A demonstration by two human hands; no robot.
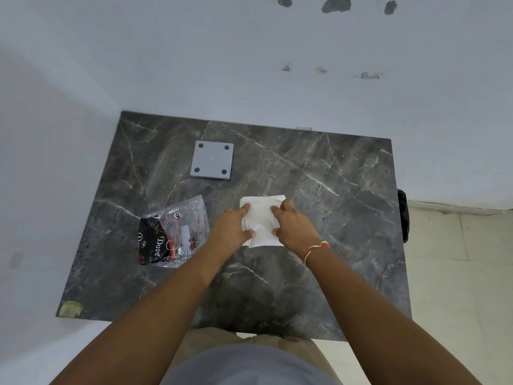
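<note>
A small stack of white paper napkins (261,218) lies in the middle of the dark marble table (333,218). My left hand (233,226) lies on the stack's left edge, fingers and thumb laid out flat on the paper. My right hand (294,226) presses the right edge, its fingertips and thumb on the paper. A red and white thread is tied round my right wrist.
A clear plastic packet (175,234) with black and red print lies left of the napkins. A grey square plate (212,159) with four holes sits further back. White walls close the table's far and left sides; a tiled floor and a black object (403,215) lie right.
</note>
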